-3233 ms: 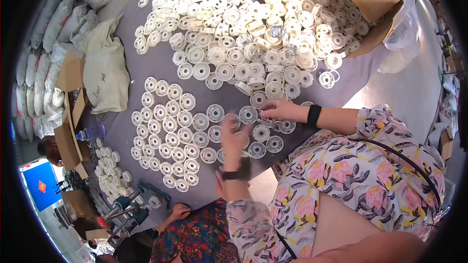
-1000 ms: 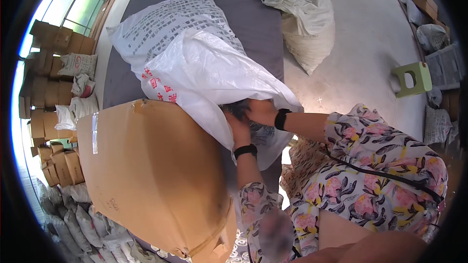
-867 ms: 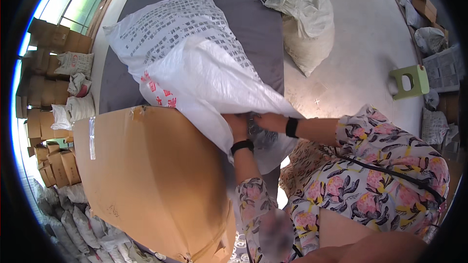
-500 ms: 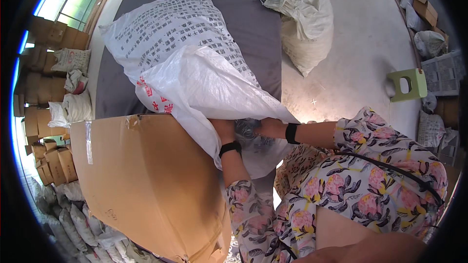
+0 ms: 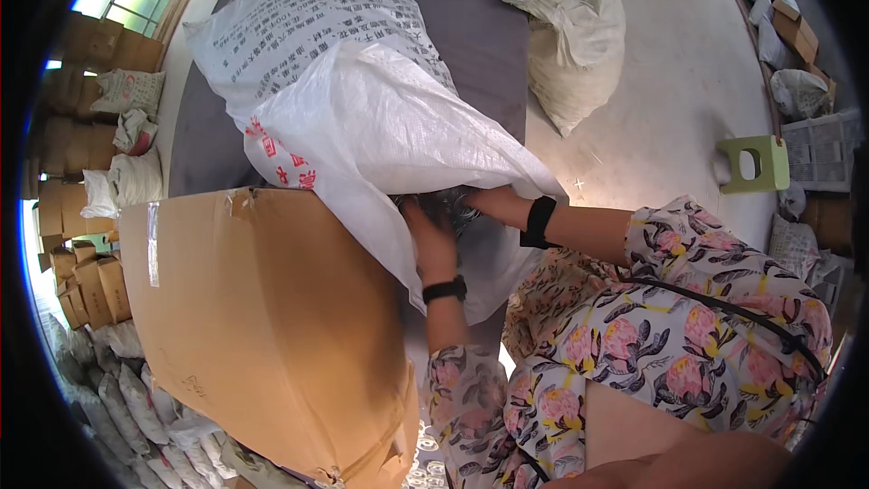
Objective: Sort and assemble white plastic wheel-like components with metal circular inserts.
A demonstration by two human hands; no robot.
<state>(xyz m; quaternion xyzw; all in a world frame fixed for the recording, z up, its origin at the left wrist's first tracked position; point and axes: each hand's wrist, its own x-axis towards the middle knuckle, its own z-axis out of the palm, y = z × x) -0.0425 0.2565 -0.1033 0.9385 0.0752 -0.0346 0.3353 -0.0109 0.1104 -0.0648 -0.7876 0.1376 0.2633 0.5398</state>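
Note:
A large white woven sack (image 5: pixel 407 131) with dark print and red marks lies slanting over a grey-covered surface, its mouth open toward me. Inside the mouth, dark glossy plastic-looking things (image 5: pixel 446 208) show between my hands; their kind is hard to make out. My left hand (image 5: pixel 429 234) reaches in from below, its thumb side against them and its fingertips partly covered by the sack's edge. From the right, my right hand (image 5: pixel 496 206) closes on the same dark bundle. Both wrists wear black bands.
A big cardboard box (image 5: pixel 262 326) stands at the left, close against the sack and my left arm. Another pale sack (image 5: pixel 575 54) lies at the far right of the grey cover (image 5: pixel 493 63). A green stool (image 5: pixel 756 165) stands farther right. Cartons (image 5: pixel 90 136) and filled bags line the left side.
Both hands have moved a little farther into the sack, with the dark things between them. The sack's mouth has lifted and shifted slightly away from me.

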